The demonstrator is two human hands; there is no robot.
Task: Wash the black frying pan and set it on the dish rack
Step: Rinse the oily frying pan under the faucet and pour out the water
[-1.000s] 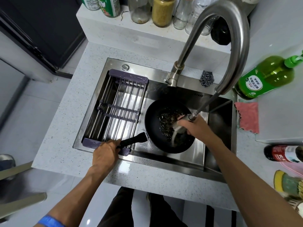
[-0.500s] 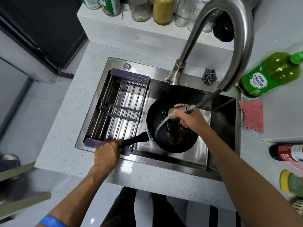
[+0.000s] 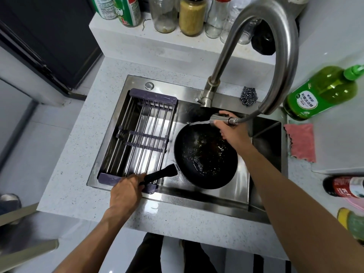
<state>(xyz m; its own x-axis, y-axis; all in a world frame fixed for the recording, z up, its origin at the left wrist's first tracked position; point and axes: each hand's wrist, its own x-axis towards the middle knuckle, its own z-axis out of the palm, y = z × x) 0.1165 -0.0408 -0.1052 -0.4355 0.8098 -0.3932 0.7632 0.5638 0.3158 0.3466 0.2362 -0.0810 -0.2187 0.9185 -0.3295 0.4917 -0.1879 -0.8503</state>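
The black frying pan (image 3: 204,156) lies in the steel sink (image 3: 264,146), wet, with water and specks on its bottom. My left hand (image 3: 125,192) grips its black handle at the sink's front edge. My right hand (image 3: 230,129) holds the pull-out faucet sprayer head (image 3: 219,118) at the pan's far rim, its hose running up into the tall curved faucet (image 3: 283,46). A purple-ended dish rack (image 3: 141,138) with metal bars spans the sink's left half, just left of the pan.
A steel wool scrubber (image 3: 248,95) sits on the sink's back ledge. A green detergent bottle (image 3: 323,93) and a pink cloth (image 3: 301,141) are on the right counter, with more bottles (image 3: 344,187) nearer. Jars line the back shelf (image 3: 192,16).
My right hand has carried the sprayer head from over the pan's middle back to its far rim. The left hand stays on the handle.
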